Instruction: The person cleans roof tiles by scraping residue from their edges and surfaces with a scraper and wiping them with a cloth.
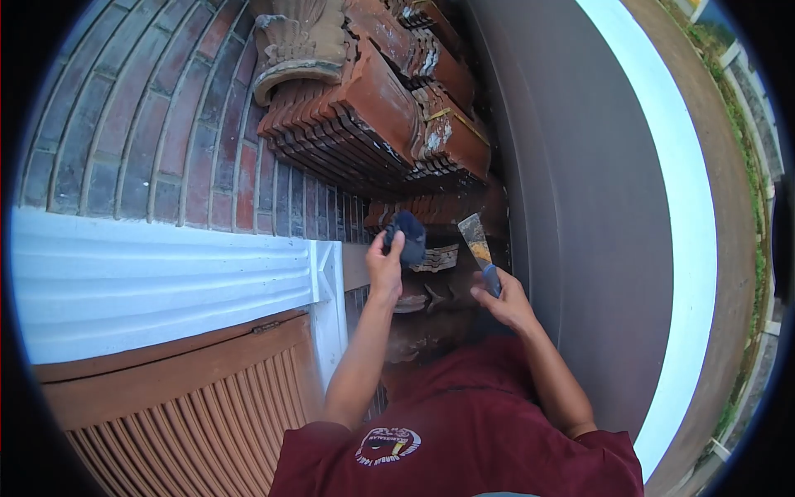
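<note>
My left hand (385, 265) is closed on a dark, bunched-up cloth-like piece (409, 239), thumb pressed on its near side. Its exact kind is hard to make out. In my right hand (508, 302) is a putty knife (476, 238), gripped by its blue-grey handle. The blade points up and away from me, with yellowish-brown residue on the metal. The two tools are apart, and neither touches the roof tiles (364, 108) stacked beyond them.
A brick wall (166, 108) runs along the left, above a white moulded ledge (166, 273) and a brown slatted wooden shutter (190, 414). More stacked tiles (435, 207) lie low ahead. On the right stands a grey-brown surface (596, 190) with a white edge band (691, 207).
</note>
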`<action>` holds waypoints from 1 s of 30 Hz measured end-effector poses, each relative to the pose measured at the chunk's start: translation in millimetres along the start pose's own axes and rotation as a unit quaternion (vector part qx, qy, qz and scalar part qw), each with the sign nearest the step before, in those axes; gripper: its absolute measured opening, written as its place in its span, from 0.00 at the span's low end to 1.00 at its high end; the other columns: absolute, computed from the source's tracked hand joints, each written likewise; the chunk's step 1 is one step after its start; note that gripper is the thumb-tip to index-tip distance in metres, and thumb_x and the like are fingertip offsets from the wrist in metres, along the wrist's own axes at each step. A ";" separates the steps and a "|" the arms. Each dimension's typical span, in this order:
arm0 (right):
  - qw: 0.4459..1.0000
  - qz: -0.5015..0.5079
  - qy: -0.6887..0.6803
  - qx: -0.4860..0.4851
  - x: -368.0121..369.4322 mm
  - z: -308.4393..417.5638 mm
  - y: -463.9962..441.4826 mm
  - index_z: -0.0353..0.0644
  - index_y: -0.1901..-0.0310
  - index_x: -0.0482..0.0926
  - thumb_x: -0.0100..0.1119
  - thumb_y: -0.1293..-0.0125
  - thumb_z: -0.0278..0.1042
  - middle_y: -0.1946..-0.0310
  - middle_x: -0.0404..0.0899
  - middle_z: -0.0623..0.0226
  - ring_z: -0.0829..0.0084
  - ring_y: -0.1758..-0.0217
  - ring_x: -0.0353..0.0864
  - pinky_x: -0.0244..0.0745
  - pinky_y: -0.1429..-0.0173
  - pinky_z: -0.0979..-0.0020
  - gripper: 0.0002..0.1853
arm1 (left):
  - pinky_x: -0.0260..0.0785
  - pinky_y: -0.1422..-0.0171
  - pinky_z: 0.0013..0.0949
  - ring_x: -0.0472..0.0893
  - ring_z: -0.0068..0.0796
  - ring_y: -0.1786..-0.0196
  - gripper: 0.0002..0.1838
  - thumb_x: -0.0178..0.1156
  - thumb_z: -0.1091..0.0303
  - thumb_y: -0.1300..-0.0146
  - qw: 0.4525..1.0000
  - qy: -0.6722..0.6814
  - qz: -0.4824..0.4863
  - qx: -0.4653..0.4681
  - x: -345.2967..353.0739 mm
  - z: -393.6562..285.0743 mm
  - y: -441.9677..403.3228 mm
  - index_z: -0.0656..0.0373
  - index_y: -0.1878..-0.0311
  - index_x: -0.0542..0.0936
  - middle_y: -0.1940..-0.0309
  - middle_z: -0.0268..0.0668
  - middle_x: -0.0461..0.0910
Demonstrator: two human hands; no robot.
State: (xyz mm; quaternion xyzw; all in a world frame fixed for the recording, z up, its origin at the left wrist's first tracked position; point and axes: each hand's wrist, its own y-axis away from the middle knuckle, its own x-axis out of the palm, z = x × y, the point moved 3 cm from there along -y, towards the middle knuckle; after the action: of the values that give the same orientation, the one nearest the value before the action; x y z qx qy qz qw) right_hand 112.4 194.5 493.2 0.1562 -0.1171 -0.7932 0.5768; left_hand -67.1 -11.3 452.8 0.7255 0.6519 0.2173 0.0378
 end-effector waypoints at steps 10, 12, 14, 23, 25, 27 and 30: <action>0.974 -0.118 -0.075 0.181 -60.9 -69.5 20.6 0.38 0.58 0.77 0.69 0.33 0.28 0.57 0.84 0.61 0.75 0.58 0.86 0.81 0.64 0.73 0.09 | 0.71 0.43 0.49 0.78 0.55 0.50 0.20 0.72 0.79 0.50 0.765 -0.335 -0.289 0.467 76.1 -15.1 -183.0 0.63 0.54 0.76 0.55 0.49 0.74; 0.969 -0.133 -0.087 0.187 -64.2 -77.3 23.7 0.39 0.60 0.76 0.69 0.32 0.28 0.57 0.84 0.61 0.74 0.58 0.86 0.81 0.65 0.73 0.09 | 0.71 0.43 0.50 0.78 0.55 0.49 0.20 0.72 0.80 0.50 0.791 -0.340 -0.300 0.410 69.7 14.4 -184.0 0.63 0.54 0.76 0.54 0.49 0.75; 0.966 -0.144 -0.113 0.184 -65.3 -81.4 20.4 0.40 0.61 0.75 0.69 0.32 0.28 0.58 0.84 0.61 0.73 0.60 0.86 0.80 0.66 0.73 0.09 | 0.72 0.43 0.50 0.80 0.55 0.49 0.19 0.74 0.78 0.50 0.831 -0.384 -0.279 0.290 55.4 48.9 -188.0 0.61 0.54 0.79 0.54 0.48 0.78; 0.982 -0.045 -0.036 0.178 -50.6 -51.0 2.5 0.38 0.52 0.80 0.66 0.29 0.40 0.71 0.79 0.69 0.80 0.72 0.79 0.75 0.70 0.74 0.14 | 0.75 0.45 0.45 0.81 0.50 0.52 0.16 0.68 0.75 0.45 0.781 -0.373 -0.163 0.474 48.1 -76.4 -140.9 0.60 0.52 0.85 0.55 0.46 0.79; 0.992 -0.035 -0.031 0.117 -38.9 -35.9 -6.4 0.36 0.46 0.80 0.65 0.29 0.41 0.72 0.78 0.69 0.79 0.71 0.78 0.75 0.67 0.72 0.18 | 0.74 0.44 0.43 0.80 0.49 0.50 0.17 0.66 0.76 0.46 0.718 -0.397 -0.129 0.556 52.4 -132.1 -145.1 0.59 0.52 0.86 0.55 0.45 0.79; 0.999 -0.009 0.023 0.048 -29.8 -23.9 -21.0 0.34 0.36 0.76 0.64 0.30 0.37 0.70 0.79 0.65 0.72 0.70 0.78 0.75 0.61 0.68 0.24 | 0.70 0.38 0.44 0.78 0.49 0.44 0.16 0.64 0.76 0.47 0.645 -0.470 -0.073 0.598 64.1 -180.3 -162.9 0.56 0.53 0.86 0.51 0.43 0.79; 0.974 -0.032 0.164 -0.152 -14.7 23.8 -46.7 0.36 0.37 0.79 0.66 0.32 0.34 0.64 0.82 0.57 0.62 0.67 0.82 0.78 0.57 0.63 0.23 | 0.62 0.29 0.52 0.70 0.52 0.32 0.15 0.62 0.72 0.47 0.522 -0.588 0.033 0.617 82.6 -211.5 -195.0 0.54 0.55 0.85 0.41 0.43 0.76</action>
State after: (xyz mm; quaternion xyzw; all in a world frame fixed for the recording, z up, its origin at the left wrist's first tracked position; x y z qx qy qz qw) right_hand 66.5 223.0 499.7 0.1983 0.1054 -0.7835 0.5794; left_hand -320.9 48.6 599.8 0.5515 0.4279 -0.7142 -0.0514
